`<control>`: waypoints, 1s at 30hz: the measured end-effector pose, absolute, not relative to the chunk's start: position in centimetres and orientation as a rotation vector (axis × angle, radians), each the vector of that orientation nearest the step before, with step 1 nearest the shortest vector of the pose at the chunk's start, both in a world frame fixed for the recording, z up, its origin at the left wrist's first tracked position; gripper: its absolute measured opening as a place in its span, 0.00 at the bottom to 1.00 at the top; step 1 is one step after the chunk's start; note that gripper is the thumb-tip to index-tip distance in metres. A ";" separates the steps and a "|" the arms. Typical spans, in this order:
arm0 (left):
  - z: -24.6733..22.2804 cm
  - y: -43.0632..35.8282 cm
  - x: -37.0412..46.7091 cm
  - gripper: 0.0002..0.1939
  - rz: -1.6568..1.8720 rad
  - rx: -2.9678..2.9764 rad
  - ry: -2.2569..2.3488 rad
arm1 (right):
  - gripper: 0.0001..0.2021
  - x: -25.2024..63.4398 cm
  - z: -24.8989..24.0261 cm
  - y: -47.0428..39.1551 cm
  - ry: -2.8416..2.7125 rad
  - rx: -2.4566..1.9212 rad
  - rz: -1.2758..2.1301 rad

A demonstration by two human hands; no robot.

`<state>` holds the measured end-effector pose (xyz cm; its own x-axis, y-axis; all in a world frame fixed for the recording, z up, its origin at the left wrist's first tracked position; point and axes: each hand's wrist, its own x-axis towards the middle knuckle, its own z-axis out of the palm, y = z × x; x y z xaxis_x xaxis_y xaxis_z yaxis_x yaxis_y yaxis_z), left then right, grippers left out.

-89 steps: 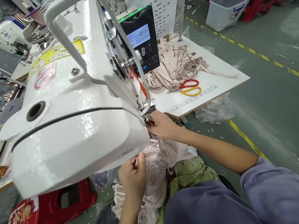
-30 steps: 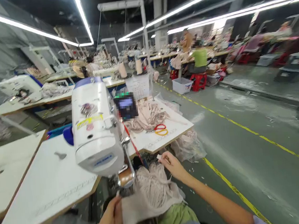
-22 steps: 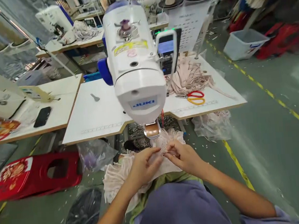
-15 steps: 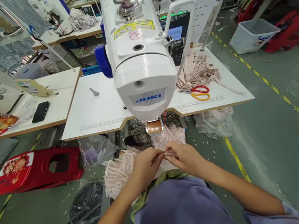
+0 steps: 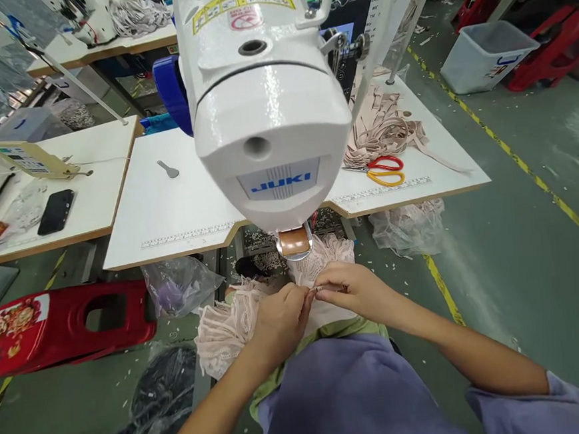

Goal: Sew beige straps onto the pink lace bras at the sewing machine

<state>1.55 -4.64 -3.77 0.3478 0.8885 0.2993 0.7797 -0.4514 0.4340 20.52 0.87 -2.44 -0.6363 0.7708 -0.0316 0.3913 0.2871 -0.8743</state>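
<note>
In front of my waist, my left hand [image 5: 284,314] and my right hand [image 5: 351,291] meet fingertip to fingertip. Both pinch a small pale strip of fabric, mostly covered by the fingers. Beneath and around them, bundles of pale pink lace fabric [image 5: 228,332] lie over my lap, with another lace heap [image 5: 325,254] just beyond the fingers. Directly above stands a white sewing machine [image 5: 270,131], its lower end with a brown and metal part [image 5: 295,242] close over the lace. The hands are apart from the machine.
On the white table [image 5: 168,206], pink fabric strips [image 5: 380,126] lie at the right beside scissors [image 5: 386,170]. A small grey tool [image 5: 168,169] rests on the left. A red stool [image 5: 72,324] and plastic bags [image 5: 179,286] are lower left; a clear bin [image 5: 488,54] stands far right.
The view has shifted nearer the machine, which now looks larger. Both hands stay together at the pinched fabric, with the fingers slightly rearranged.
</note>
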 end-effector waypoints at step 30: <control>-0.1 -4.2 -0.5 0.07 0.469 1.858 1.384 | 0.15 18.9 -4.3 -1.4 -2.384 -0.497 0.844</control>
<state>-0.48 -4.20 -0.14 0.3453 0.9275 -0.1434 0.6489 -0.1255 0.7505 18.92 -1.35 -4.30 -0.7765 0.5043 0.3777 0.1544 0.7335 -0.6619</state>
